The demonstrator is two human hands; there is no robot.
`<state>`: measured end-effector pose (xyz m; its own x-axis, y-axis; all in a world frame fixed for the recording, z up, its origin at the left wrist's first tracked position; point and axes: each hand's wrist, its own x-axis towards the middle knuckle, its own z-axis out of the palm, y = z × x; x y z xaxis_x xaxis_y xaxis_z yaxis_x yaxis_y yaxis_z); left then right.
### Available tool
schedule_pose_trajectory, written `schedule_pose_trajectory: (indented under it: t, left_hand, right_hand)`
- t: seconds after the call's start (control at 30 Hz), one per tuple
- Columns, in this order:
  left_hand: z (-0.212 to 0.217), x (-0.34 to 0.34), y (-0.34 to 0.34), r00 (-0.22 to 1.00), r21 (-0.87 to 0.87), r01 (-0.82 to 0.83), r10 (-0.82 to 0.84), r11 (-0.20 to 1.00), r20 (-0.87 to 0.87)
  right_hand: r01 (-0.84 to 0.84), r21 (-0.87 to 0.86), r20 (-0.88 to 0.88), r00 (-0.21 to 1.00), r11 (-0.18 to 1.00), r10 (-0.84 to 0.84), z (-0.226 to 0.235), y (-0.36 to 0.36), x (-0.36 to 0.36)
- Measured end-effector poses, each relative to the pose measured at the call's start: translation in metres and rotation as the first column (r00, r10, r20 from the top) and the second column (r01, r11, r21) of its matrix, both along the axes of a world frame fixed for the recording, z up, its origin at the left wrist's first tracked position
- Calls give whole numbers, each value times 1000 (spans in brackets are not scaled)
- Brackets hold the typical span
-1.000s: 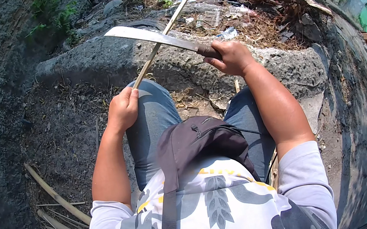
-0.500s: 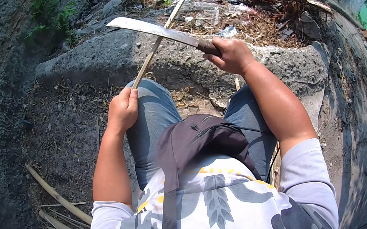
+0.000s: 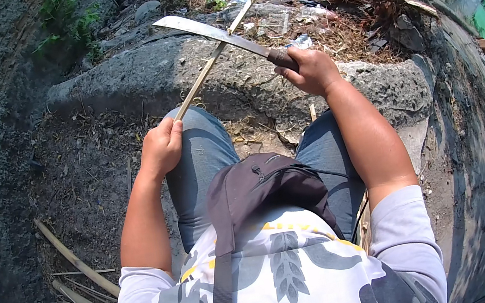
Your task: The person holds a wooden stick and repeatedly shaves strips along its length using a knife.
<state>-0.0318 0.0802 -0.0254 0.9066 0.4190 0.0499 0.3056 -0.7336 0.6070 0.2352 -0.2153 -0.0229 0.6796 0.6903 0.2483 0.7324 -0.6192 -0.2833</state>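
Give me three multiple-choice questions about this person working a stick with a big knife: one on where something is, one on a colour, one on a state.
1. Where do the spare bamboo sticks lie?
A. On the ground by the person's left side
B. On the lap
C. On the stone block

2. What colour are the trousers?
A. Red
B. Blue
C. White

3. How does the knife blade stand against the bamboo strip?
A. Lying on the ground
B. Crossing it
C. Sheathed

Answers: 1 A, they rest in the dirt lower left. 2 B, blue denim shows. 3 B, the right hand holds the blade across the strip gripped by the left hand.
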Motion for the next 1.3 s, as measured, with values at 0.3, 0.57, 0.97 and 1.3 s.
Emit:
schedule_pose_trajectory:
  t: [0.3, 0.57, 0.97, 1.3]
  left_hand:
    - [-1, -4, -1, 1000, -38, -28, 28, 999, 12]
    - [1, -3, 1, 1000, -20, -6, 6, 1000, -17]
    - [1, 0, 2, 999, 16, 18, -18, 1000, -31]
    - [-2, 1, 3, 1000, 26, 14, -14, 1000, -1]
  right_hand:
    - [-228, 16, 231, 948, 973, 218, -1, 2, 5]
    - [18, -11, -11, 1000, 1000, -18, -2, -1, -1]
    - [136, -59, -105, 984, 989, -142, 3, -1, 12]
    - [-189, -47, 102, 976, 981, 193, -6, 8, -1]
